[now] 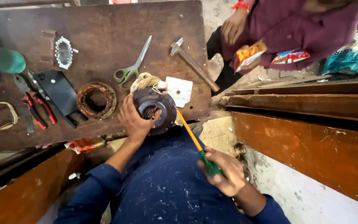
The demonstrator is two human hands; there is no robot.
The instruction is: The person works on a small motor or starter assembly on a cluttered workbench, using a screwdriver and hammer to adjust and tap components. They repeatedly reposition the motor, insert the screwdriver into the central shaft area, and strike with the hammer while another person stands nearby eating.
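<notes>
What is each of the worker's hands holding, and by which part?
The right hand grips a screwdriver by its green handle. The left hand holds a dark round motor housing by its left rim.

We are in a small repair workshop. Our worn, stained wooden worktop (104, 33) carries hand tools: a hammer (193, 62), green-handled scissors (132, 66), red-handled pliers (38, 108), a rusty metal ring (96, 100) and a dark round motor housing (154, 108). Rough timber planks (303, 103) and a dusty concrete floor (307, 199) surround it.
</notes>
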